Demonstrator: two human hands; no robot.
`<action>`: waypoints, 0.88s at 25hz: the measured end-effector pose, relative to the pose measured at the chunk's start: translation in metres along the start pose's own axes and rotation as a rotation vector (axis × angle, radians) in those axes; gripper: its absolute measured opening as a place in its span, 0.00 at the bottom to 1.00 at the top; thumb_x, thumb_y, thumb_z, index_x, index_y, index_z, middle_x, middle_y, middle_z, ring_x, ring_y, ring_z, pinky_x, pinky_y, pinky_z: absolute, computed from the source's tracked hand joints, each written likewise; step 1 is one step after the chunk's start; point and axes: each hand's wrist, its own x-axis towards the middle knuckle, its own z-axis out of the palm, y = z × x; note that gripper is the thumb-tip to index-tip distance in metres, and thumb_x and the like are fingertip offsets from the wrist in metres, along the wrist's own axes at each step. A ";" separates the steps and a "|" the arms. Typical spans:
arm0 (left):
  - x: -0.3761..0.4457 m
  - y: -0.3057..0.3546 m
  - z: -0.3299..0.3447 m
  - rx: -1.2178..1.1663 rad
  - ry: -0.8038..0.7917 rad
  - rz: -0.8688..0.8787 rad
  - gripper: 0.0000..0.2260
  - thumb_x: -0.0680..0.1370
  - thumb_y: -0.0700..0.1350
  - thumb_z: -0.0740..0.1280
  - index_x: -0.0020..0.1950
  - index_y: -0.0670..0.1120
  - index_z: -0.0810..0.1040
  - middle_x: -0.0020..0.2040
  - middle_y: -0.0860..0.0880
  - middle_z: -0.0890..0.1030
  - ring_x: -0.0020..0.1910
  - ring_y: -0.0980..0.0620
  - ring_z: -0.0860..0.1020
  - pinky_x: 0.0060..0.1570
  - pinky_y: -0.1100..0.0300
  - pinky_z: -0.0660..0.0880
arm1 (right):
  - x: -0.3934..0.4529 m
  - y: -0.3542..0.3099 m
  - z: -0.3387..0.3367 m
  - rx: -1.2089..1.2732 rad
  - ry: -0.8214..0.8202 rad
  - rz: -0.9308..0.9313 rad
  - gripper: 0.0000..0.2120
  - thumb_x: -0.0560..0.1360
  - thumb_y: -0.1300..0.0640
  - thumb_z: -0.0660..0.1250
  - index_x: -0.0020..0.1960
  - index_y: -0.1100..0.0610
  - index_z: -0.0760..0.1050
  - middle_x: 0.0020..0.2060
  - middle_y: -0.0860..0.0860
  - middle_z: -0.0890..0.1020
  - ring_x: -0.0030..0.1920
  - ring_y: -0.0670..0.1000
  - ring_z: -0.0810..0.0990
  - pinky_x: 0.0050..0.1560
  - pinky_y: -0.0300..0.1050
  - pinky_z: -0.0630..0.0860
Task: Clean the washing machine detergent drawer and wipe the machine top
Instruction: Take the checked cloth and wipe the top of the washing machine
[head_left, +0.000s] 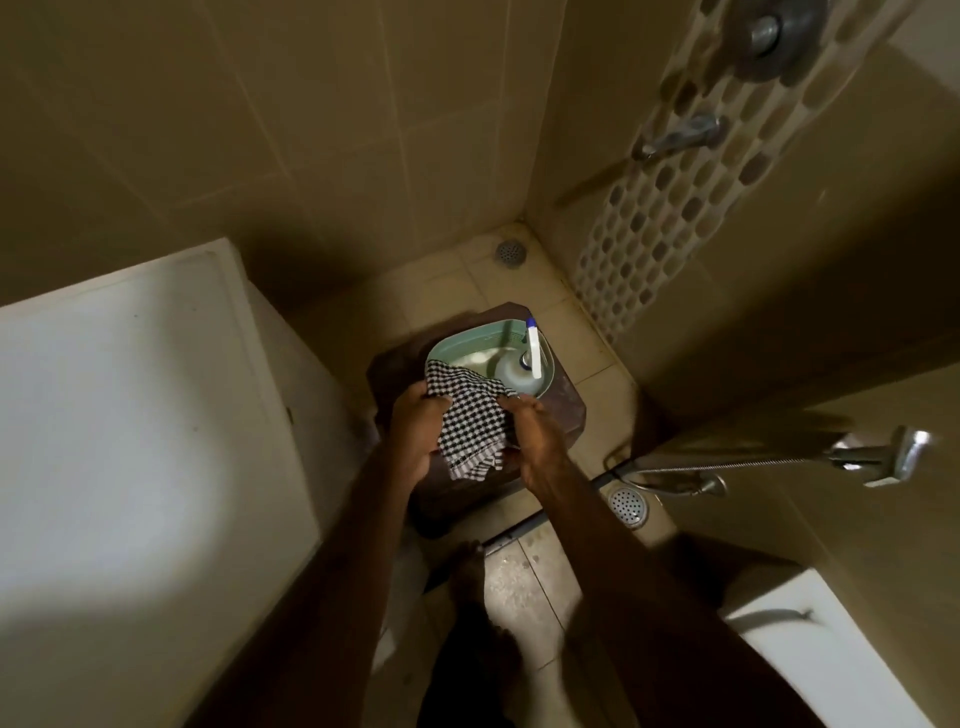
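The washing machine top, a broad white panel, fills the nine o'clock side of the view; it looks flat, rigid and smooth, so it should take firm wiping pressure without giving. At the centre a dark brown stool stands on the tiled floor and carries a pale green basin of cloudy water, with a white and blue brush propped at its two o'clock rim. The basin, judged by the water in it, will be heavy and prone to slop, best lifted by opposite rims with both hands. Whether the pale part lying in the water is the detergent drawer cannot be told. Just at six o'clock of the basin, the black and white checked cloth hangs between the hands, its far edge draped over the near rim. It is soft and limp, probably wet and so heavier than it looks, likely to drip; bunching it is the sure way to hold it. The left hand has its fingers curled round the cloth's nine o'clock edge, and the right hand grips the three o'clock edge likewise.
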 end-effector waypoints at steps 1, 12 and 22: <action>0.013 0.004 0.004 -0.030 0.005 -0.021 0.15 0.84 0.37 0.62 0.70 0.46 0.75 0.59 0.44 0.81 0.48 0.50 0.81 0.50 0.50 0.81 | 0.014 -0.003 0.005 0.008 0.011 0.005 0.15 0.79 0.60 0.69 0.65 0.56 0.78 0.58 0.55 0.85 0.52 0.53 0.83 0.46 0.50 0.82; 0.121 0.010 0.026 0.072 -0.034 -0.060 0.18 0.85 0.36 0.58 0.75 0.44 0.73 0.60 0.49 0.78 0.51 0.54 0.78 0.41 0.62 0.75 | 0.110 0.009 0.053 -0.553 0.206 -0.428 0.18 0.83 0.70 0.59 0.71 0.65 0.74 0.66 0.60 0.81 0.66 0.56 0.78 0.63 0.35 0.72; 0.106 -0.002 0.026 0.430 0.215 0.066 0.19 0.83 0.33 0.58 0.72 0.41 0.76 0.67 0.39 0.80 0.66 0.38 0.78 0.61 0.51 0.75 | 0.122 0.035 0.044 -0.977 0.076 -0.578 0.15 0.85 0.61 0.60 0.68 0.61 0.78 0.63 0.58 0.82 0.63 0.58 0.81 0.65 0.54 0.79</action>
